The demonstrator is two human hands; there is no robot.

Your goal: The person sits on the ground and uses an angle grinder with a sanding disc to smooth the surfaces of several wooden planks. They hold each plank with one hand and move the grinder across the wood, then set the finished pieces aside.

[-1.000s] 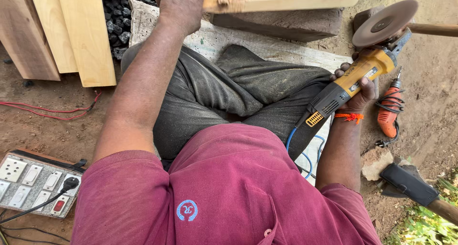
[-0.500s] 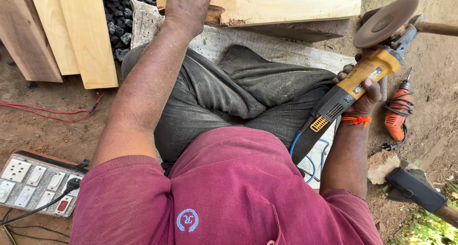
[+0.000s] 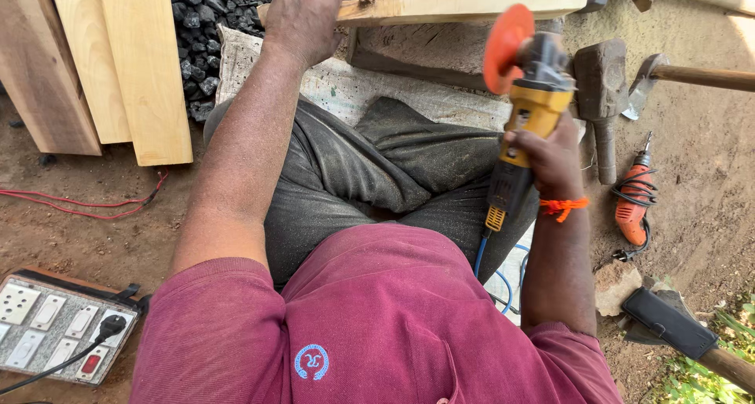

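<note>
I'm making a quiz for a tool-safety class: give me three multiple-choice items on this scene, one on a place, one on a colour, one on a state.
1. Where does the orange drill lie?
A. On the bare ground to the person's right
B. On the switchboard
C. Across the planks

2. What colour is the disc on the angle grinder?
A. Blue
B. Orange-red
C. Green

3. What is the left hand doing?
A. Hanging free in the air
B. Gripping a hammer
C. Pressing on the end of the wooden bar

Answers: 1 A, the drill rests on the soil beside the mallet. 2 B, the disc shows orange-red above the yellow body held by the right hand. 3 C, the palm and fingers lie over the bar's near end.
</note>
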